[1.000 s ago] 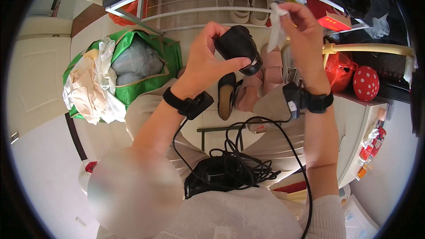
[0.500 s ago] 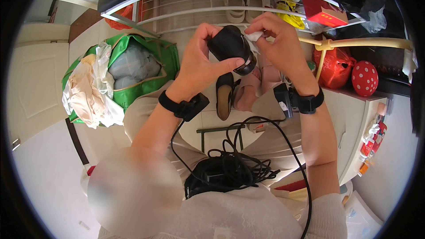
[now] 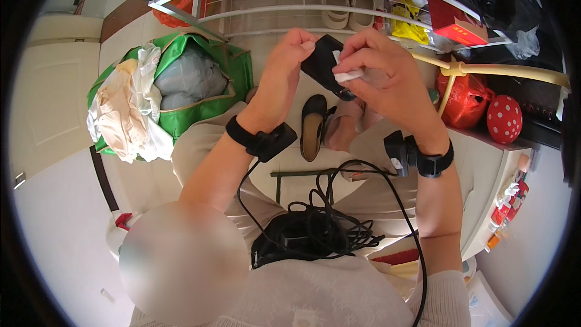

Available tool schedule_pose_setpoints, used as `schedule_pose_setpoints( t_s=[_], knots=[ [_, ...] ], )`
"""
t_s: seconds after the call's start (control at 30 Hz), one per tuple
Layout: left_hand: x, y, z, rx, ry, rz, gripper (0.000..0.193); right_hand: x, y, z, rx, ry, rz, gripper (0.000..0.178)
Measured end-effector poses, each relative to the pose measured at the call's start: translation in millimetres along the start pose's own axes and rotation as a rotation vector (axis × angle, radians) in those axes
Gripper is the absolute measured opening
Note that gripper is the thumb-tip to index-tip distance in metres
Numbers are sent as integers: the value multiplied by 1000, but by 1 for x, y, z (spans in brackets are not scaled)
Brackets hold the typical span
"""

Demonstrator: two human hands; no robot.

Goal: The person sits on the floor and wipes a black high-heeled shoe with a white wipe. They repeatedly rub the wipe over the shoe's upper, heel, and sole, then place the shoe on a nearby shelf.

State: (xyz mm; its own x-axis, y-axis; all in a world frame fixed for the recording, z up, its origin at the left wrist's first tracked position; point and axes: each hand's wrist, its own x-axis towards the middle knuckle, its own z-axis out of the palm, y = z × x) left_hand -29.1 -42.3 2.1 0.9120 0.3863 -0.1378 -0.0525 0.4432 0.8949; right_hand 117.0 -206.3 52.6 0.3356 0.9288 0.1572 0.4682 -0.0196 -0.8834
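A black flat shoe (image 3: 321, 60) is held up in front of me, its far end pinched between the thumb and fingers of my left hand (image 3: 280, 82). My right hand (image 3: 390, 79) grips a small white wipe (image 3: 347, 75) and presses it to the shoe's right side. Part of the shoe is hidden behind my right fingers. Below, the matching black shoe (image 3: 312, 128) with a tan insole stands on the floor beside my foot in a pink slipper (image 3: 342, 122).
White wire rack (image 3: 266, 8) ahead holds pale shoes (image 3: 334, 1) and a red box (image 3: 458, 24). At left sits a green bag (image 3: 240, 66) of clothes. A coiled black cable (image 3: 327, 227) lies across my lap and runs to both wrist straps. A yellow pole (image 3: 508, 69) crosses at right.
The shoe has turned in my left hand, which now holds its far end. My right hand has brought the wipe from beside the shoe onto its surface.
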Motion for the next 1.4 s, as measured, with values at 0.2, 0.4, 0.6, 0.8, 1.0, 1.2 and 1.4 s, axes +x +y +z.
schedule_pose_setpoints(
  t_s=[0.2,0.4,0.6,0.8,1.0,1.2,1.4],
  knots=[
    [3,-6,6,-13,54,27,35,0,13,1,-43,66,155,20],
    [3,-8,4,70,15,12,33,2,21,2,-126,136,113,18],
    [-3,-5,13,231,-68,15,31,9,3,9,2,128,125,15],
    [-3,2,7,172,-123,-134,30,13,44,-18,-69,407,148,12],
    [-1,17,-5,-273,-168,-39,24,4,43,-38,223,429,142,16],
    [5,17,0,-453,-325,35,26,-4,34,-41,136,88,192,22],
    [6,11,-5,-386,-342,-11,27,-10,28,-37,257,-302,339,18]
  ],
)
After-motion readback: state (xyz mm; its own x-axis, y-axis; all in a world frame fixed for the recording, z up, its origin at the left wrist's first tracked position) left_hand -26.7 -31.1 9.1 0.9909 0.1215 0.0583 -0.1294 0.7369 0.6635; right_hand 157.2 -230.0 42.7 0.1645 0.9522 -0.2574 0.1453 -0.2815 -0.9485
